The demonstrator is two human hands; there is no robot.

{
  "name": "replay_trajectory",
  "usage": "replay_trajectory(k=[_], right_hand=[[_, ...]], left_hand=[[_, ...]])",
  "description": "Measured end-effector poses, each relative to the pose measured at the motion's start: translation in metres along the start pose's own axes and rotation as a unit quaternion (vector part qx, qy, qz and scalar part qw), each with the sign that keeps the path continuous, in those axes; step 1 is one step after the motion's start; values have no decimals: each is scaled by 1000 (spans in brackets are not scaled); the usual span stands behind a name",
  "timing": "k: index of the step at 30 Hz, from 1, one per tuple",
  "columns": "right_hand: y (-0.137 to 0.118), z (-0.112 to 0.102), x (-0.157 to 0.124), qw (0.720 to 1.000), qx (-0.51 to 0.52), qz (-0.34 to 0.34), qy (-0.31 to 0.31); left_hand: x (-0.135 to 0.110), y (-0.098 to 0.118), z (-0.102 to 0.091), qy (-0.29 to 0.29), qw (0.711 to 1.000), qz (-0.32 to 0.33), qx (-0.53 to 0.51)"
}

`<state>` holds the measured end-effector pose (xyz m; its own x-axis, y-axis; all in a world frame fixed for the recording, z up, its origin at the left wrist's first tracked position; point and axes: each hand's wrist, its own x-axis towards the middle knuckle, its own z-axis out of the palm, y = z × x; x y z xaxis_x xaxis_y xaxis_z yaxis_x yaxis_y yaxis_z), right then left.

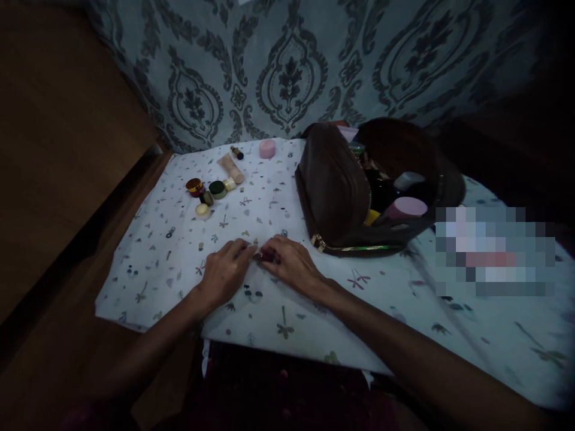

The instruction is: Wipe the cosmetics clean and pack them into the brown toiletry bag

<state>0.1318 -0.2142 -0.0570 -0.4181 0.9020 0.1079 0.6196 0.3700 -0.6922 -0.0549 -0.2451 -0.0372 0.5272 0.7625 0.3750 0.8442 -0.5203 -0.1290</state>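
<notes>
My left hand [226,270] and my right hand [291,263] meet over the near part of a white printed cloth. The fingers of my right hand are closed around a small dark red item [266,256], mostly covered by them. My left fingertips pinch together beside it, at a small pale end; what exactly they grip is too small to make out. Right of my hands stands an open brown cosmetic bag [332,179], its zip undone. Inside show a pink-capped item [408,207] and other things in shadow.
Beyond my left hand lie a beige tube [231,169], a red jar with gold lid [194,187], a dark green-lidded jar [217,190], a cream round pot [202,211] and a pink pot [267,149]. Patterned wall [287,78] rises behind; a blurred patch [494,251] covers the right.
</notes>
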Motion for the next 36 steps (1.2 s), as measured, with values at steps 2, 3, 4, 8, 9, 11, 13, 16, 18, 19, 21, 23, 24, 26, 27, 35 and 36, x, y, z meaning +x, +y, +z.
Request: replay_trajectory(k=[2, 3, 4, 8, 9, 11, 13, 16, 18, 19, 21, 23, 24, 26, 27, 35, 36], right_hand=[[1, 1, 0, 1000, 3, -4, 3], [2, 1, 0, 1000, 3, -6, 4], [2, 1, 0, 1000, 3, -8, 4], [2, 0, 0, 1000, 8, -6, 1], [1, 0, 0, 1000, 10, -3, -1], [1, -1, 0, 1000, 12, 3, -6], [1, 0, 0, 1000, 16, 1, -7], [2, 1, 0, 1000, 19, -12, 3], [4, 3, 0, 1000, 19, -21, 9], [4, 4, 0, 999, 17, -25, 12], [4, 4, 0, 999, 10, -30, 14], [4, 4, 0, 999, 5, -32, 12], [4, 3, 0, 999, 4, -33, 9], [4, 2, 0, 999, 11, -39, 3], [3, 1, 0, 999, 19, -43, 0], [1, -2, 0, 997, 63, -37, -5], [0, -2, -1, 997, 62, -34, -4]], left_hand=[[-2, -10, -1, -21, 999, -28, 7], [-4, -14, -1, -28, 999, -42, 5], [-4, -18, -1, -31, 998, -55, 1], [-6, -28, 5, -24, 995, -87, -32], [-6, -29, 6, -19, 995, -90, -37], [-6, -29, 7, -10, 995, -92, -39], [-6, -25, 7, -1, 996, -86, -33], [-6, -15, 5, 7, 998, -57, -29], [-5, -5, 4, 12, 999, -26, -35], [-5, 0, 4, 16, 999, -10, -39], [-3, 9, 3, 17, 999, 16, -42], [-1, 14, 1, 11, 999, 27, -42], [-1, 16, 1, 7, 999, 29, -43], [0, 16, -1, 2, 999, 29, -45], [-1, 15, -2, 1, 998, 29, -47], [-5, 7, -3, -22, 999, 3, -32], [-5, 5, -4, -30, 999, -8, -28]])
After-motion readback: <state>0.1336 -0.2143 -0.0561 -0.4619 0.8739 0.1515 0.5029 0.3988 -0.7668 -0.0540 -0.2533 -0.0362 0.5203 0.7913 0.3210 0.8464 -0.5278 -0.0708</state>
